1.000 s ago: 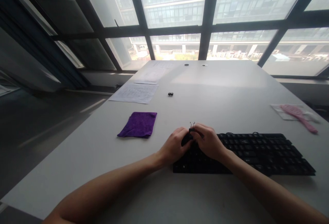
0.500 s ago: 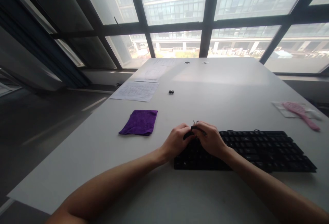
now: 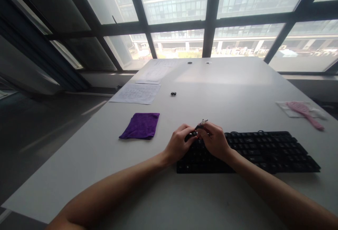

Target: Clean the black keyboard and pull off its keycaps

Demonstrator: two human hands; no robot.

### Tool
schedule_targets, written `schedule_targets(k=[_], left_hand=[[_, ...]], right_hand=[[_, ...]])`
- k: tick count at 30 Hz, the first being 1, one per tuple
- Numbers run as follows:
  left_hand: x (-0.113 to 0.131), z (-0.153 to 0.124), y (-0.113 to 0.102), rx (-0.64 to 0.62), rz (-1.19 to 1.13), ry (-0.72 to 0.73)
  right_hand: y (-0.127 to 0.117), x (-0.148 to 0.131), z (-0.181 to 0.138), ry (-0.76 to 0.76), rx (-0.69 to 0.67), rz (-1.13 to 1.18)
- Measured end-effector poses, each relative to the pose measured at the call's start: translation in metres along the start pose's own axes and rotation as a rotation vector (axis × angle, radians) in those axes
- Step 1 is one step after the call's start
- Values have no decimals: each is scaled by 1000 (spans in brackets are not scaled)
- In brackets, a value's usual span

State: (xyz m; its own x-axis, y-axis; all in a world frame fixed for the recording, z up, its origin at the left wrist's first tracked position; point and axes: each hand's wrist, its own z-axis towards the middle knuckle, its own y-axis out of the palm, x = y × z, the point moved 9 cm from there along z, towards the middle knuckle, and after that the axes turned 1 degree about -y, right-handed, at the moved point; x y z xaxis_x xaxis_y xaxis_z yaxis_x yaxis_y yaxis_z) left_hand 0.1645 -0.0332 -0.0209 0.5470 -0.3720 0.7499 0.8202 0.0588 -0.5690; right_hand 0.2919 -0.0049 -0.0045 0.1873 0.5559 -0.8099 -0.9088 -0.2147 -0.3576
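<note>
Daylight glares through 2 rows of windows (image 3: pixel 171 1) past the far edge of the desk (image 3: pixel 224 100), which gleams there and dims nearer. The keyboard (image 3: pixel 264 149) is murky, its lettering blurred; lens distortion stretches the desk's near left corner.

table (image 3: pixel 126 166) lies open beyond the left hand (image 3: pixel 179 141), keyboard (image 3: pixel 266 149) obstructing rightward.

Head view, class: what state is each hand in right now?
Left hand: closed, holding a small black piece.
Right hand: closed, holding a dark piece with thin prongs.
</note>
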Motion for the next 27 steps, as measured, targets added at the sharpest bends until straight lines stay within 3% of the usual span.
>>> schedule_targets(k=[11, 21, 27], left_hand=[[2, -6, -9, 143, 33, 50], [21, -5, 2, -18, 189, 254], [13, -3, -3, 27, 32, 203]], right_hand=[[-2, 3, 1, 52, 58, 41], [-4, 21, 1, 201, 103, 168], [-1, 23, 1, 229, 73, 193]])
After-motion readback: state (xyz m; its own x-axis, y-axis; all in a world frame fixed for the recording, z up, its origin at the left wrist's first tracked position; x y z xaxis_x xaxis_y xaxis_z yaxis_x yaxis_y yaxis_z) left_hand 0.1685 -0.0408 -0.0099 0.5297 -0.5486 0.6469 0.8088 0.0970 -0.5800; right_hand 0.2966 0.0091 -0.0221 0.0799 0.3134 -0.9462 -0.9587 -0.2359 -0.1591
